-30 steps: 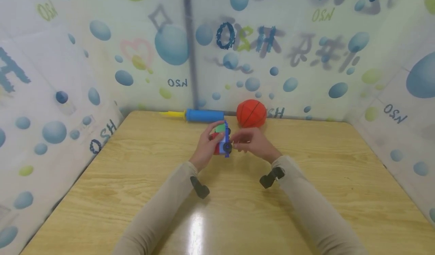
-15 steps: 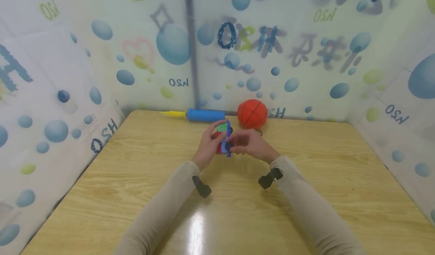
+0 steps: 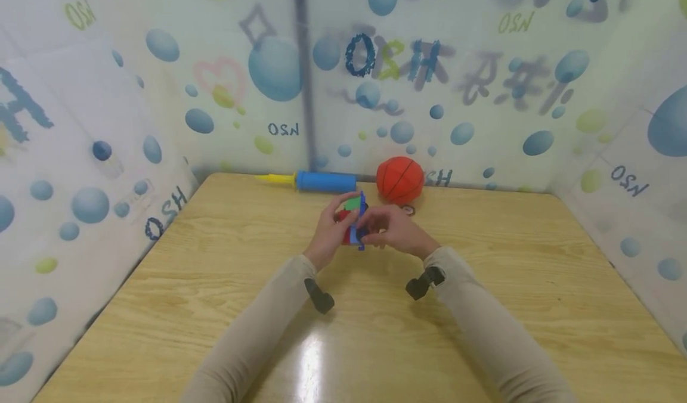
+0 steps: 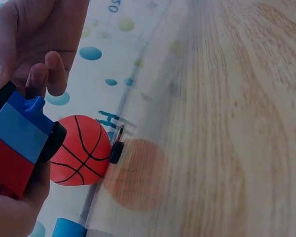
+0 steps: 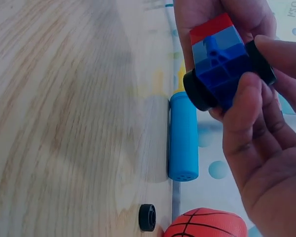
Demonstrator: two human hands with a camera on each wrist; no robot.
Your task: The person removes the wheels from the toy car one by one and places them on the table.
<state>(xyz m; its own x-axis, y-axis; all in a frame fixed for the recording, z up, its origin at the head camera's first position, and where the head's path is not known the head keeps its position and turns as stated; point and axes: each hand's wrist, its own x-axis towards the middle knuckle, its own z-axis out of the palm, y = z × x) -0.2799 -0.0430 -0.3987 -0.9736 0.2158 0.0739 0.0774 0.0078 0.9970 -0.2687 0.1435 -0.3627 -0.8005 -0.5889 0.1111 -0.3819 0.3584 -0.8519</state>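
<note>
A toy vehicle (image 5: 222, 64) built of red, green and blue plastic blocks is in my left hand (image 3: 325, 234), with its blue base turned to the right. In the left wrist view, its red body (image 4: 11, 165) lies against that palm. My right hand (image 3: 401, 231) meets the base from the right. Its thumb and a finger pinch a black wheel (image 5: 260, 61) at one end of an axle, as the right wrist view shows. Another black wheel (image 5: 198, 90) sits at the axle's opposite end. In the head view, the right fingers cover part of the base.
A loose black wheel (image 5: 147, 217) stands on the wooden table (image 3: 510, 272) beside a red basketball-patterned ball (image 3: 399, 180). Left of the ball, a blue hand pump (image 3: 325, 182) with a yellow nozzle lies along the back edge. A patterned sheet (image 3: 456, 93) walls in the back and sides.
My right hand has shifted left from beside the toy vehicle onto its wheel. The loose wheel by the ball has come into view behind that hand. My left hand keeps its hold.
</note>
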